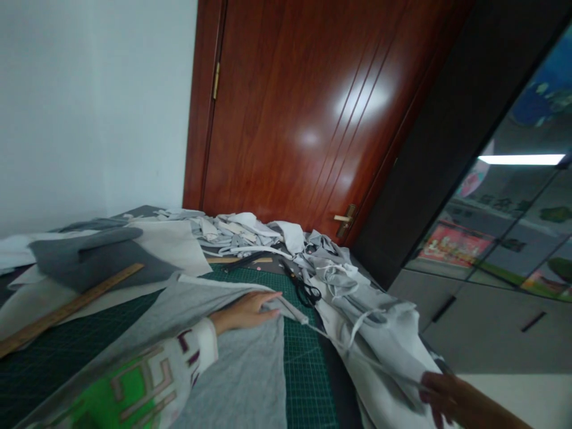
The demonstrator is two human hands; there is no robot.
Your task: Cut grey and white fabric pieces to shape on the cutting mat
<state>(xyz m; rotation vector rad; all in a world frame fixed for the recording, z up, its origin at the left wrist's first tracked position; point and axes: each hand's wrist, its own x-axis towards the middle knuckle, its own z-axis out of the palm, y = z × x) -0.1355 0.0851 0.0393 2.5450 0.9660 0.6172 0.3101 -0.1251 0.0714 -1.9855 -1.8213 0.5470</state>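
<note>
A large piece of light grey fabric (pixel 241 369) lies over the green cutting mat (pixel 308 381). My left hand (pixel 245 311) rests on it, thumb and fingers closed on its gathered upper right edge. From that corner a thin pale strip (pixel 328 338) stretches taut down to the right. At its other end is my right hand (pixel 442 396), fingers curled around the strip and slightly blurred. Black-handled scissors (pixel 307 292) lie just beyond the fabric corner, between my hands and the scraps.
A wooden ruler (pixel 89 299) crosses dark grey fabric (pixel 102 256) on the left. Scraps (pixel 250 229) are heaped along the back, and white and grey cloth (pixel 384 333) covers the right edge. Behind stand a brown door (pixel 286 119) and a cabinet (pixel 482 322).
</note>
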